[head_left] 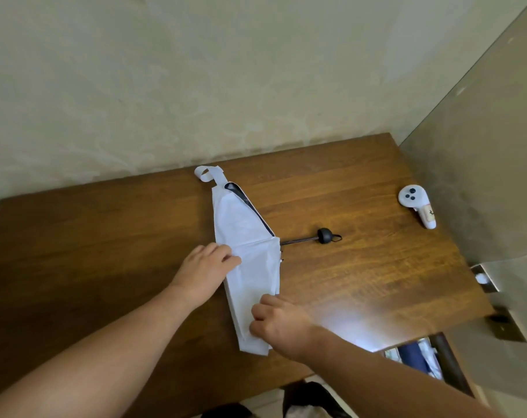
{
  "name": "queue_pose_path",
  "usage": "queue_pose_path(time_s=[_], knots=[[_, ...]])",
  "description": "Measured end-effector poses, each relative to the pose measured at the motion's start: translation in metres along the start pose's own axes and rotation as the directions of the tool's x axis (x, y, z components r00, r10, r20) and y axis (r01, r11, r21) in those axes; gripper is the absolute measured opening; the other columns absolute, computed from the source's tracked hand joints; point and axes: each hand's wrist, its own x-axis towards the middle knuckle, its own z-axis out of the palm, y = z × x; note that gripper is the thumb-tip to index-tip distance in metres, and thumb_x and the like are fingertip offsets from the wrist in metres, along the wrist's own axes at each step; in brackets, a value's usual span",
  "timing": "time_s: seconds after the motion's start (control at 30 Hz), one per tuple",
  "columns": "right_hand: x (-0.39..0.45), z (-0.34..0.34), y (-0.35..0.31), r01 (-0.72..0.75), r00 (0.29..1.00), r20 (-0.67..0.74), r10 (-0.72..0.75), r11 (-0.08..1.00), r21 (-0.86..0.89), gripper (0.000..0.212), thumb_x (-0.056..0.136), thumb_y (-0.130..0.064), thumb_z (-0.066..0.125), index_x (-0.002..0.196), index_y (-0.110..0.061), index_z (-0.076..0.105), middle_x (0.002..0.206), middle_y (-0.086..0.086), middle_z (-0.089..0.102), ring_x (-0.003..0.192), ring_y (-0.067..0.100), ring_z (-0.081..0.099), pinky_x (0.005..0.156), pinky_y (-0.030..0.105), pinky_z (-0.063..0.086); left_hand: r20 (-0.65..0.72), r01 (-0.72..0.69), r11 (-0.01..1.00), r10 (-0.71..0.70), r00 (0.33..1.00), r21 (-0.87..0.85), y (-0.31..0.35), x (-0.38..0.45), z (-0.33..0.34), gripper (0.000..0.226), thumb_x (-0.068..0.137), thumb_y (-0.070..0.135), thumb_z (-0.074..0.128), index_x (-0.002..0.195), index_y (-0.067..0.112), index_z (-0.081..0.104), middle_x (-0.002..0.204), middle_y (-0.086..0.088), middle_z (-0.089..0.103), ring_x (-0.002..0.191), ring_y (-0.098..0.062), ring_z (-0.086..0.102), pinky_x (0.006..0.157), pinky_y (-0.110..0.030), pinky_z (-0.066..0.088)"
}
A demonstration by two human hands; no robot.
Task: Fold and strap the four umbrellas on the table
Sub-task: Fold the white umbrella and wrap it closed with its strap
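Wooden brown desk against a pale wall: flattening stage of one umbrella fold.

White fabric umbrella canopy lies flat along the desk's middle, running from the far edge toward the near edge, its white strap loop at the far end and its black round handle on a thin shaft projecting toward the right edge. Left hand presses curled fingers on the canopy's left edge; right hand pinches the near end. Next, judged: roll the panels tightly, then wrap the strap. A white handheld controller rests near the right edge.
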Motion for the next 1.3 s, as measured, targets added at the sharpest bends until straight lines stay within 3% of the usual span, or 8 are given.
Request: queue_pose_path(time_s=[0.17,0.3,0.4,0.53,0.73,0.93,1.13,1.3], knots=[[0.000,0.031,0.006,-0.040,0.999,0.035,0.039,0.999,0.025,0.026,0.074,-0.010,0.079,0.093,-0.025,0.072,0.093,-0.003,0.057,0.088,0.024,0.055,0.063,0.037,0.058,-0.039,-0.054,0.998,0.055,0.998,0.024,0.015,-0.005,-0.005,0.039,0.079,0.008,0.056,0.110,0.019,0.078,0.127,-0.003,0.062,0.119,-0.028,0.057,0.100,-0.042,0.049],[0.004,0.064,0.011,-0.075,0.995,0.076,0.071,0.996,0.052,0.024,0.067,-0.012,0.081,0.081,-0.028,0.071,0.088,-0.010,0.060,0.089,0.018,0.059,0.059,0.028,0.055,-0.014,-0.122,0.981,0.121,0.993,-0.150,0.059,0.006,-0.001,0.054,0.086,0.012,0.030,0.118,0.009,0.073,0.136,-0.010,0.062,0.125,-0.032,0.059,0.102,-0.044,0.052],[0.005,0.070,0.005,-0.049,0.992,0.122,0.043,0.998,0.049,0.024,0.055,-0.023,0.090,0.069,-0.031,0.072,0.077,-0.016,0.061,0.078,0.010,0.062,0.057,0.020,0.048,0.178,-0.032,0.988,0.058,0.982,-0.149,0.072,0.014,0.009,0.051,0.102,0.016,0.040,0.152,0.012,0.047,0.162,-0.009,0.036,0.148,-0.031,0.034,0.115,-0.044,0.036],[-0.011,0.067,0.002,-0.048,0.999,0.026,0.045,0.990,0.130,0.017,0.067,-0.033,0.084,0.081,-0.036,0.075,0.089,-0.017,0.064,0.089,0.010,0.063,0.067,0.018,0.050,0.175,-0.076,0.995,0.085,0.981,-0.057,0.067,0.012,0.028,0.065,0.096,0.035,0.069,0.152,0.016,0.043,0.158,-0.003,0.034,0.139,-0.027,0.035,0.111,-0.042,0.042],[-0.049,0.074,-0.005,-0.214,0.968,-0.073,0.240,0.942,0.260,0.017,0.080,-0.044,0.064,0.091,-0.031,0.064,0.095,-0.007,0.054,0.093,0.020,0.059,0.075,0.033,0.058,0.244,-0.114,0.993,0.117,0.963,-0.027,0.062,0.007,0.034,0.065,0.112,0.038,0.041,0.167,0.025,0.009,0.173,0.003,0.002,0.153,-0.026,0.012,0.127,-0.045,0.014],[-0.047,0.079,-0.011,-0.241,0.958,-0.107,0.265,0.949,0.202,0.026,0.079,-0.040,0.067,0.101,-0.030,0.058,0.097,-0.006,0.056,0.093,0.021,0.061,0.077,0.036,0.059,0.228,-0.101,0.983,0.134,0.964,-0.153,0.053,0.014,0.027,0.066,0.109,0.015,0.051,0.162,0.043,0.023,0.171,0.008,0.016,0.152,-0.023,0.017,0.124,-0.044,0.024],[-0.029,0.070,-0.020,-0.123,0.985,-0.124,0.123,0.992,0.005,0.043,0.073,-0.040,0.079,0.110,-0.031,0.059,0.105,0.002,0.050,0.095,0.026,0.056,0.076,0.042,0.054,0.159,0.003,0.952,0.048,0.986,-0.307,0.046,0.022,0.016,0.049,0.112,0.016,0.045,0.158,0.031,0.043,0.161,0.009,0.043,0.147,-0.018,0.036,0.121,-0.030,0.030],[-0.028,0.063,-0.021,-0.134,0.987,-0.099,0.127,0.989,-0.064,0.054,0.066,-0.035,0.083,0.114,-0.029,0.059,0.109,0.006,0.050,0.097,0.028,0.057,0.076,0.044,0.054,0.060,0.050,0.939,-0.032,0.998,-0.341,0.044,0.032,0.000,0.038,0.110,0.020,0.049,0.146,0.029,0.059,0.146,0.008,0.058,0.137,-0.017,0.044,0.116,-0.035,0.038]])
